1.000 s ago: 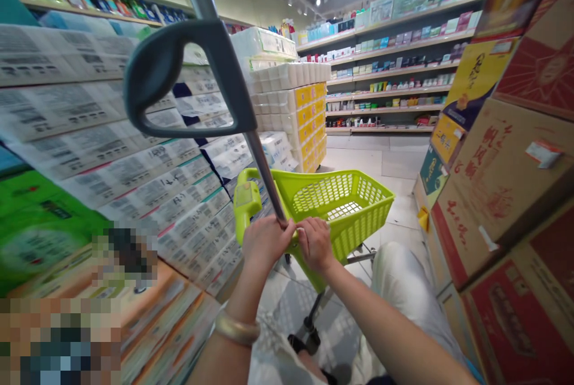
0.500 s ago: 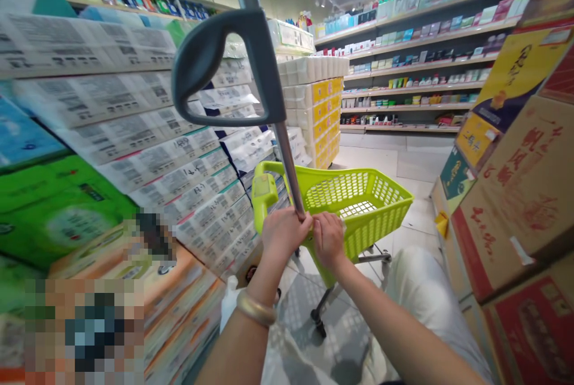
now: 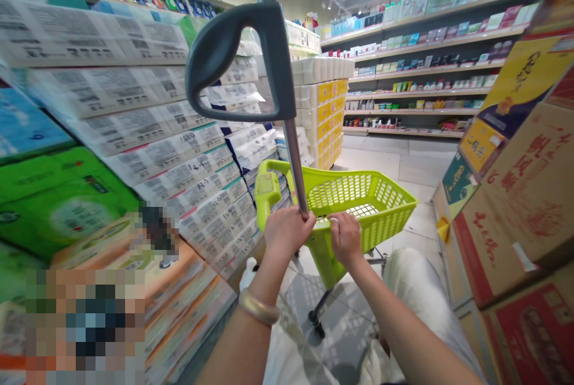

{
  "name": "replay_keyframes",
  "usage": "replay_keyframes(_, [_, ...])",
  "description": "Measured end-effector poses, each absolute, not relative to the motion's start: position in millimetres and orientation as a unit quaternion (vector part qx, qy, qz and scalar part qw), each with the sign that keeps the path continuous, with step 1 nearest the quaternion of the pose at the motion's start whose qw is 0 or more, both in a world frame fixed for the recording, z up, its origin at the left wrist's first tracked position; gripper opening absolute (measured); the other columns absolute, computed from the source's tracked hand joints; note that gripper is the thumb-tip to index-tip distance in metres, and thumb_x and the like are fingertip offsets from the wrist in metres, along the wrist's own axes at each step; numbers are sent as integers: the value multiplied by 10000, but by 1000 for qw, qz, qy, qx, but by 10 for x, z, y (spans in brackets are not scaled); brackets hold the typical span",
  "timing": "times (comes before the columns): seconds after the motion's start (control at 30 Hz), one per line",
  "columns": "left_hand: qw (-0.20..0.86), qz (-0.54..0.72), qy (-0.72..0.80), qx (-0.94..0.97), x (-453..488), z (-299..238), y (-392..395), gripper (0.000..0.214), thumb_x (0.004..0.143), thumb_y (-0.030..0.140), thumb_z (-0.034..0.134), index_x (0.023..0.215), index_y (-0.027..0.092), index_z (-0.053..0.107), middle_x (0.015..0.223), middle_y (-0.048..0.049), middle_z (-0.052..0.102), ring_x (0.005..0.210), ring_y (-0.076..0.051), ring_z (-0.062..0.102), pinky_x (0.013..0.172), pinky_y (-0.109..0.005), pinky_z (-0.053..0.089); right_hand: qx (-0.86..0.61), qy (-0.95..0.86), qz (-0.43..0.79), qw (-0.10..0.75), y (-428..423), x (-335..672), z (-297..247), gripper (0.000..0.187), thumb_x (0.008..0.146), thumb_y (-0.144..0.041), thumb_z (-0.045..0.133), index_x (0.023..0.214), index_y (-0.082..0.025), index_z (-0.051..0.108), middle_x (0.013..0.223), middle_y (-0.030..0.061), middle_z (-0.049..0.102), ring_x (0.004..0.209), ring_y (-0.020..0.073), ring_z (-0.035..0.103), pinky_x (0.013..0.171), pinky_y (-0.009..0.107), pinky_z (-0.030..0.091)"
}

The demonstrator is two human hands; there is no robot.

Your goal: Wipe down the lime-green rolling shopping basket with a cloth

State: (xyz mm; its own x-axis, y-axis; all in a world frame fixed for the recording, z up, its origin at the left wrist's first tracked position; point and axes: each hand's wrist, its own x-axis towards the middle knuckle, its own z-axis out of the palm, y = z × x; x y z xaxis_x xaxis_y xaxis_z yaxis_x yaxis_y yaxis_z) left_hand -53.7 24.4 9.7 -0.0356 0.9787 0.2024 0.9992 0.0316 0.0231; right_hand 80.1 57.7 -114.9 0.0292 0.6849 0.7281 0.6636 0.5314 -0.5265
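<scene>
A lime-green shopping cart (image 3: 381, 223) with a latticed basket stands on casters in front of me. A metal pole (image 3: 296, 164) with a dark grey loop handle (image 3: 269, 62) rises from the near corner of its basket. My left hand (image 3: 287, 232), with a gold-coloured bangle on its wrist, is closed around the pole's lower end at the basket rim. Just to the right, my right hand (image 3: 346, 240) is closed over the near rim, fingers curled. A tiny white spot shows at its fingertips, too small to name. The cart's green handle (image 3: 268, 191) is left of the pole, untouched.
Stacked white paper packs (image 3: 197, 164) rise close on the left, beside green packs (image 3: 67, 205). Cardboard boxes (image 3: 533, 193) line the right side. Ahead are yellow-and-white packs (image 3: 329, 116) and stocked shelves (image 3: 426, 86). Tiled floor (image 3: 394, 155) lies between.
My right hand has slid right along the basket rim, away from the left hand, leaving a gap. My left hand stays at the pole. The view has shifted slightly.
</scene>
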Motion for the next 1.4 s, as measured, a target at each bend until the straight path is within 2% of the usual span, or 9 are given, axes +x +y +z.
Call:
replay_keyframes(0.1, [70, -84, -719, -686, -527, 103, 237, 451, 879, 474, 373, 865, 222, 746, 857, -91, 743, 828, -245, 694, 709, -317, 494, -469, -696, 39, 543, 457, 575, -1008, 307, 962, -241, 300, 871, -186, 588, 826, 60, 596, 824, 207, 516, 783, 339, 372])
replay_keyframes(0.33, [64, -82, -717, -690, -549, 91, 214, 472, 884, 496, 362, 886, 231, 752, 865, -90, 742, 842, -241, 692, 721, -317, 490, -394, -749, 1, 533, 429, 562, -1092, 269, 932, -234, 365, 1062, -176, 593, 1021, 90, 614, 973, 221, 520, 870, 360, 371])
replay_keyframes(0.57, [64, -83, -720, -686, -540, 90, 229, 466, 873, 486, 375, 872, 219, 756, 858, -97, 742, 835, -248, 692, 714, -321, 492, -489, -695, 22, 527, 549, 829, -1125, 291, 958, -245, 323, 908, -192, 605, 863, 60, 619, 864, 207, 531, 814, 338, 363])
replay_keyframes(0.7, [80, -92, -714, -690, -549, 77, 230, 461, 867, 488, 377, 874, 223, 754, 831, -89, 744, 810, -258, 696, 693, -330, 496, -455, -716, 52, 527, 416, 520, -889, 259, 941, -246, 353, 979, -180, 601, 872, 58, 639, 809, 199, 540, 744, 317, 357])
replay_keyframes(0.8, [77, -91, -715, -689, -565, 79, 216, 471, 869, 500, 374, 872, 223, 755, 832, -94, 743, 807, -258, 697, 695, -332, 496, -434, -746, 25, 504, 409, 462, -858, 270, 942, -258, 343, 896, -178, 597, 799, 55, 617, 755, 199, 518, 704, 314, 336])
replay_keyframes(0.9, [69, -80, -713, -693, -582, 88, 205, 499, 882, 505, 348, 870, 222, 759, 840, -103, 741, 818, -254, 694, 707, -331, 495, -432, -762, 3, 483, 517, 643, -979, 309, 955, -265, 314, 819, -189, 581, 752, 49, 590, 738, 197, 500, 706, 313, 326])
replay_keyframes(1.07, [73, -77, -714, -692, -593, 92, 215, 503, 881, 506, 343, 869, 224, 761, 829, -100, 743, 809, -260, 695, 703, -336, 494, -496, -720, -1, 486, 631, 885, -1126, 340, 964, -261, 284, 815, -183, 579, 766, 56, 585, 769, 207, 494, 749, 327, 335])
replay_keyframes(1.23, [72, -82, -716, -690, -584, 103, 213, 475, 876, 487, 357, 874, 229, 756, 841, -99, 745, 822, -263, 697, 698, -330, 493, -458, -728, 38, 509, 404, 550, -970, 268, 921, -249, 350, 992, -176, 597, 916, 67, 596, 875, 216, 498, 816, 343, 353])
replay_keyframes(1.4, [77, -82, -712, -693, -591, 130, 187, 472, 872, 488, 361, 861, 234, 759, 832, -90, 749, 824, -263, 700, 691, -324, 490, -398, -759, 24, 515, 326, 478, -998, 325, 831, -184, 412, 1117, -179, 567, 1051, 84, 572, 994, 233, 486, 873, 369, 356])
